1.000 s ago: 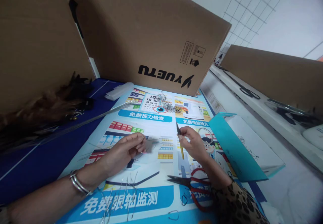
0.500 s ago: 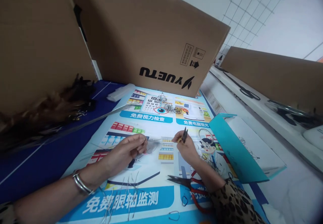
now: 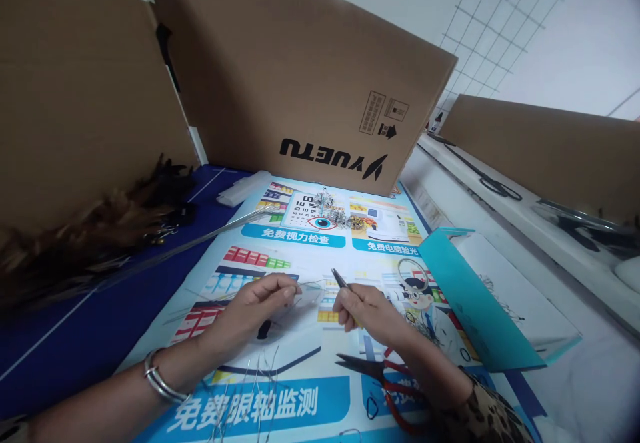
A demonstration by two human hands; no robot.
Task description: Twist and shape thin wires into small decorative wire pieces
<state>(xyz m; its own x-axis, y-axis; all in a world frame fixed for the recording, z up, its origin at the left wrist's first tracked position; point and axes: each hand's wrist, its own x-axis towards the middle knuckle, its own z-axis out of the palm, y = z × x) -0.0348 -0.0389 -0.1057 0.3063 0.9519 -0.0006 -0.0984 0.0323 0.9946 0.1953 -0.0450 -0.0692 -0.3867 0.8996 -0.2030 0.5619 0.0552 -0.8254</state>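
My left hand [image 3: 265, 302] is closed in a pinch on a thin wire [image 3: 316, 284] that stretches toward my right hand. In my right hand [image 3: 363, 304] I grip small pliers [image 3: 341, 278], their dark jaws pointing up and left at the wire's other end. Whether the jaws are clamped on the wire is too small to tell. Below my right hand lie red-handled scissors [image 3: 364, 366], blades to the left. Several loose wire lengths [image 3: 257, 386] are scattered on the printed poster sheet [image 3: 295, 346] near my left forearm.
A large cardboard box [image 3: 300, 83] stands behind the poster. Tangled wire pieces [image 3: 340, 215] lie at its foot. On the left are brown feathery tufts [image 3: 100, 230] and a long wire bundle [image 3: 220, 231]. A teal folded box [image 3: 475, 303] with wire pieces sits to the right.
My right hand has turned the pliers from pointing upright beside the wire to pointing left at it. My left hand has shifted slightly right and keeps its pinch. The view has moved a little.
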